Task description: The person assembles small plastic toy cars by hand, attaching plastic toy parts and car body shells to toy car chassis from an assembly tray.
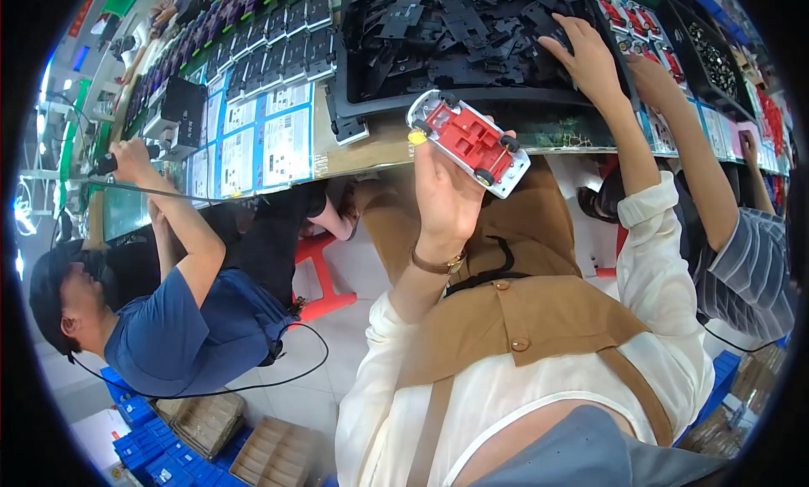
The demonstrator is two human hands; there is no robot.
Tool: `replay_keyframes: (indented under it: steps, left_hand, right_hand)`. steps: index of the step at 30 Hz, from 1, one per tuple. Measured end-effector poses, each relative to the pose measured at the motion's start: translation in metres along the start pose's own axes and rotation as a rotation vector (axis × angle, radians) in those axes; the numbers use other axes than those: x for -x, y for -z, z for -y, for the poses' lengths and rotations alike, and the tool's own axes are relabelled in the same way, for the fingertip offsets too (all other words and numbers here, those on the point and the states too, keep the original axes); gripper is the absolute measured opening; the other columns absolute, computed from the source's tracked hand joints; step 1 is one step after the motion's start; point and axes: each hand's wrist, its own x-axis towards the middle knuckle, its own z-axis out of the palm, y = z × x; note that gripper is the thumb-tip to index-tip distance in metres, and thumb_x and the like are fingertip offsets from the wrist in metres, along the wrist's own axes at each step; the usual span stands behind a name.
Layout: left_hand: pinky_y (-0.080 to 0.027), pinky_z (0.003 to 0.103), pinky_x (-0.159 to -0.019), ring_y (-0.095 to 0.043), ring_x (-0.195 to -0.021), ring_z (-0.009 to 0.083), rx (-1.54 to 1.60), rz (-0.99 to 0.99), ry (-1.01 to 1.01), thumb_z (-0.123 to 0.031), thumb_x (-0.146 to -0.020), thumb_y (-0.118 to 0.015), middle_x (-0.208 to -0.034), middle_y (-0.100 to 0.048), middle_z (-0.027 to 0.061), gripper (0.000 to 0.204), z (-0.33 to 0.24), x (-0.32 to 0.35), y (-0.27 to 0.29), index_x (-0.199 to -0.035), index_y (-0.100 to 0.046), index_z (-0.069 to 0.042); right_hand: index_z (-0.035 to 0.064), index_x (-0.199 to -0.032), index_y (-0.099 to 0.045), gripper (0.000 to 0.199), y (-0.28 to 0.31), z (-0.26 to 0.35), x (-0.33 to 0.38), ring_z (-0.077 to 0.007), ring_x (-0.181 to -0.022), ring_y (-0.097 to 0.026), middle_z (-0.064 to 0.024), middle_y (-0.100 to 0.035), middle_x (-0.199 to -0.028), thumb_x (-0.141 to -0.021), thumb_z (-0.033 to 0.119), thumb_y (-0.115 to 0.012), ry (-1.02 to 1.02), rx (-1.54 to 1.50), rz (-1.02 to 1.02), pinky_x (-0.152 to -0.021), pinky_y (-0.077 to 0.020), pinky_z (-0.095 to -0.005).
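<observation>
The left hand (447, 196) has its fingers curled up around the underside of a toy car chassis (468, 141), white with a red insert and black wheels, held tilted above the bench edge (371, 154); gripped only at one end, it could tip out if the hold slackens. The right hand (586, 61) reaches with fingers spread into the black tray (354, 99) of loose black plastic parts (447, 28), where it could snag and scatter pieces. A co-worker's arm (687, 133) just beside it could be bumped.
</observation>
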Motion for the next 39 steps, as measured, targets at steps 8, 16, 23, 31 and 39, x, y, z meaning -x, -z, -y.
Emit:
replay_keyframes:
  steps: [8,16,23,31,39]
  left_hand:
    - [-0.037,0.051,-0.096,-0.048,-0.113,0.0375,-0.039,0.019,-0.044,-0.054,-0.093,-0.021,-0.121,-0.050,0.0146,0.061,0.002,-0.002,0.001,-0.126,-0.040,-0.006]
    - [-0.037,0.051,-0.096,-0.047,-0.113,0.0381,-0.006,-0.002,-0.026,-0.054,-0.093,-0.022,-0.121,-0.050,0.0148,0.061,0.002,0.001,0.002,-0.126,-0.040,-0.006]
    - [-0.036,0.051,-0.097,-0.046,-0.114,0.0408,0.006,0.013,-0.034,-0.053,-0.093,-0.020,-0.122,-0.049,0.0150,0.061,0.001,0.005,-0.001,-0.128,-0.039,-0.007]
    - [-0.036,0.051,-0.097,-0.045,-0.115,0.0406,-0.006,0.003,-0.046,-0.053,-0.094,-0.018,-0.123,-0.048,0.0151,0.061,0.001,0.004,0.000,-0.129,-0.037,-0.007]
    - [-0.037,0.051,-0.095,-0.046,-0.114,0.0395,-0.017,0.000,-0.058,-0.055,-0.093,-0.018,-0.123,-0.048,0.0153,0.064,0.003,0.002,0.001,-0.129,-0.037,-0.006]
  right_hand:
    - [-0.0027,-0.111,-0.054,0.044,0.032,0.029,-0.017,-0.0338,-0.091,-0.055,-0.0177,-0.057,-0.095,-0.077,0.023,-0.066,-0.179,-0.099,0.069,-0.077,-0.0445,-0.0373]
    - [-0.0033,-0.109,-0.055,0.045,0.032,0.043,-0.010,-0.0326,-0.093,-0.052,-0.0156,-0.054,-0.101,-0.079,0.029,-0.065,-0.113,-0.016,0.127,-0.080,-0.0428,-0.0376]
    - [-0.0022,-0.109,-0.055,0.042,0.036,0.033,-0.010,-0.0324,-0.092,-0.053,-0.0156,-0.054,-0.097,-0.080,0.027,-0.063,-0.135,-0.036,0.165,-0.079,-0.0429,-0.0384]
    - [0.0042,-0.115,-0.055,0.042,0.028,0.016,0.004,-0.0311,-0.095,-0.055,-0.0142,-0.056,-0.102,-0.082,0.029,-0.062,0.143,0.021,0.112,-0.080,-0.0446,-0.0369]
    - [0.0167,-0.117,-0.058,0.038,0.015,0.012,0.013,-0.0290,-0.092,-0.058,-0.0109,-0.059,-0.102,-0.083,0.034,-0.059,0.105,0.056,0.088,-0.078,-0.0460,-0.0366]
